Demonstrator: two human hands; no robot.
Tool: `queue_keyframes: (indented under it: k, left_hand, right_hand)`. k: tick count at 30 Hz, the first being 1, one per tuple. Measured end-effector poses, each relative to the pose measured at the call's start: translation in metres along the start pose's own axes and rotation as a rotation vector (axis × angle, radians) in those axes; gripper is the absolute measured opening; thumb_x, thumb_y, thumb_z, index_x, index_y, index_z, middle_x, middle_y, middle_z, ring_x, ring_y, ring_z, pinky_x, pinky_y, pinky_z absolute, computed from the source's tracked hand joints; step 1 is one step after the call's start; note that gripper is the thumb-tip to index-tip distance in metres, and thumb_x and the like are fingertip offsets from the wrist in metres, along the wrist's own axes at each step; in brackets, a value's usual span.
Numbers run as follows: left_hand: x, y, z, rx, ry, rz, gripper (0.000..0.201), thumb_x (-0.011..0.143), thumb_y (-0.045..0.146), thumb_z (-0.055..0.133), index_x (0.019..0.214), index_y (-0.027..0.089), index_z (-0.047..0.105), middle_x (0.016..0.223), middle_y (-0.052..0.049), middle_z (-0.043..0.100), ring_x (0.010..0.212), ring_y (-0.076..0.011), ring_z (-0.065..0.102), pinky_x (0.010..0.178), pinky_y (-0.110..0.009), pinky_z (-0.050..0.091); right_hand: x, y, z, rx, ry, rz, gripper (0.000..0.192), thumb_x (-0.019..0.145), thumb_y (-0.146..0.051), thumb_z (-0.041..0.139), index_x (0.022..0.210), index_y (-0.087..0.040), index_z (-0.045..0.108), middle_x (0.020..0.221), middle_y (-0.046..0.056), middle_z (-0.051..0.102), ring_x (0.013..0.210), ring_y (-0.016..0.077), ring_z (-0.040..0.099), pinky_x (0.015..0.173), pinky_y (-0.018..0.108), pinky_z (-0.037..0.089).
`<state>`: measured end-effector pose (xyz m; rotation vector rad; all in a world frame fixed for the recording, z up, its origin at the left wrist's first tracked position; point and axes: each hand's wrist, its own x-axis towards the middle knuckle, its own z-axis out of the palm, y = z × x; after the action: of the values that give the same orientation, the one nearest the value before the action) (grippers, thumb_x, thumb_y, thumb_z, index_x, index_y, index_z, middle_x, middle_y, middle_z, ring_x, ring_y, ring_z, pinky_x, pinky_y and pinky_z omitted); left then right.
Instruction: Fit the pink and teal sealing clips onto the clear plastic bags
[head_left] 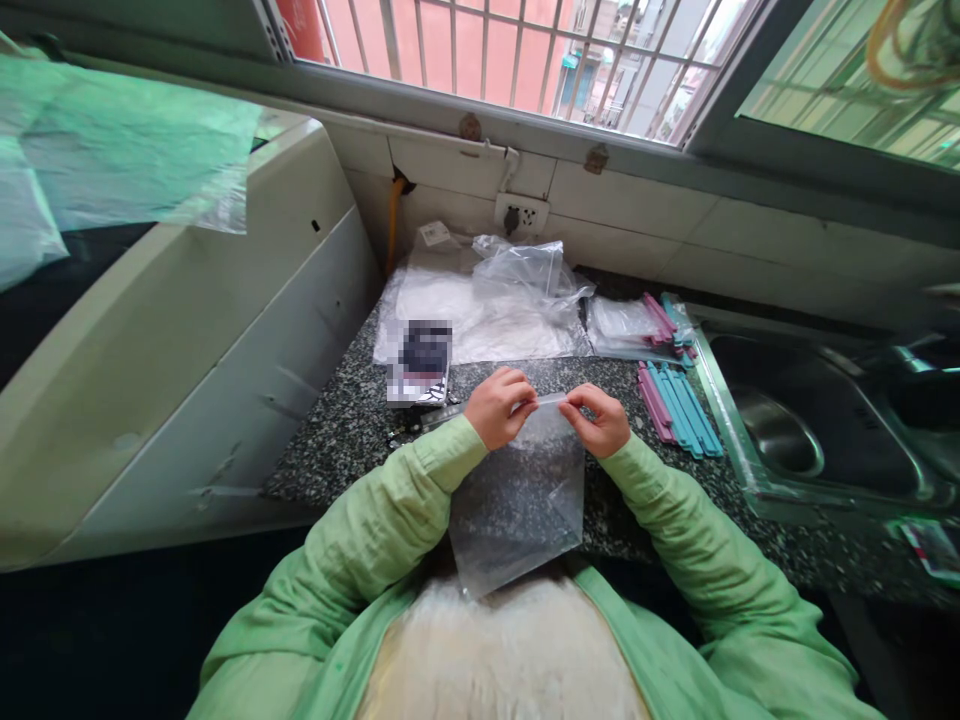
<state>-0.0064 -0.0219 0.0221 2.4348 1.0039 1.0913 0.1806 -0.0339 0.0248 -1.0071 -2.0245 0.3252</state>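
While held over the surface (pixel 352 430), a clear bag (pixel 517 500) is pinched at its top edge by left hand (pixel 499 405) and right hand (pixel 596 418), clips (pixel 679 405) laid nearby.

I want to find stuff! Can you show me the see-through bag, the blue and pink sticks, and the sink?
see-through bag (pixel 517 500): head view, middle of its clear front.
blue and pink sticks (pixel 679 408): head view, middle of the loose row.
sink (pixel 776 432): head view, bare basin bottom.

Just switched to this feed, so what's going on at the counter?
A person in green sleeves holds a clear plastic bag by its top edge, left hand and right hand pinching it above the speckled counter. Pink and blue sealing sticks lie to the right beside the sink; more bags are piled behind.
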Motion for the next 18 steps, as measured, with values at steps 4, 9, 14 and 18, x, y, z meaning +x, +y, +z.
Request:
queue_keyframes:
  k: [4, 9, 14, 18]
  left_hand:
    - [0.0004, 0.0016, -0.0007, -0.011, 0.009, -0.011, 0.014, 0.077, 0.023, 0.048, 0.068, 0.016, 0.054, 0.069, -0.004, 0.055, 0.07, -0.0145, 0.047, 0.067, -0.028, 0.041]
    - [0.0007, 0.0035, -0.0012, -0.038, 0.013, -0.04, 0.011, 0.074, 0.021, 0.049, 0.065, 0.016, 0.053, 0.068, -0.003, 0.054, 0.07, -0.0142, 0.048, 0.068, -0.028, 0.041]
    - [0.0004, 0.0024, 0.0002, -0.052, 0.034, -0.031, 0.012, 0.075, 0.026, 0.05, 0.07, 0.016, 0.055, 0.07, -0.004, 0.054, 0.07, -0.0141, 0.048, 0.067, -0.028, 0.041]
    - [0.0009, 0.0025, -0.0004, -0.055, 0.015, -0.002, 0.014, 0.078, 0.024, 0.046, 0.069, 0.017, 0.054, 0.069, -0.004, 0.053, 0.07, -0.0139, 0.047, 0.067, -0.028, 0.041]
  right_hand:
    - [-0.0006, 0.0011, 0.0002, 0.012, 0.002, 0.038, 0.016, 0.077, -0.024, 0.052, 0.061, -0.018, 0.053, 0.056, 0.0, 0.054, 0.054, 0.0103, 0.048, 0.051, 0.024, 0.04]
    - [-0.0016, 0.0016, 0.0013, 0.018, 0.001, 0.047, 0.017, 0.077, -0.025, 0.052, 0.061, -0.018, 0.053, 0.057, 0.0, 0.055, 0.055, 0.0107, 0.049, 0.052, 0.025, 0.041]
    - [-0.0012, -0.0028, 0.0014, 0.02, 0.005, -0.003, 0.017, 0.077, -0.023, 0.052, 0.061, -0.018, 0.053, 0.057, 0.0, 0.054, 0.056, 0.0108, 0.049, 0.054, 0.025, 0.041]
    - [-0.0005, -0.0065, 0.0014, 0.019, -0.015, -0.014, 0.017, 0.077, -0.023, 0.052, 0.061, -0.019, 0.052, 0.056, 0.0, 0.054, 0.056, 0.0111, 0.048, 0.054, 0.026, 0.041]
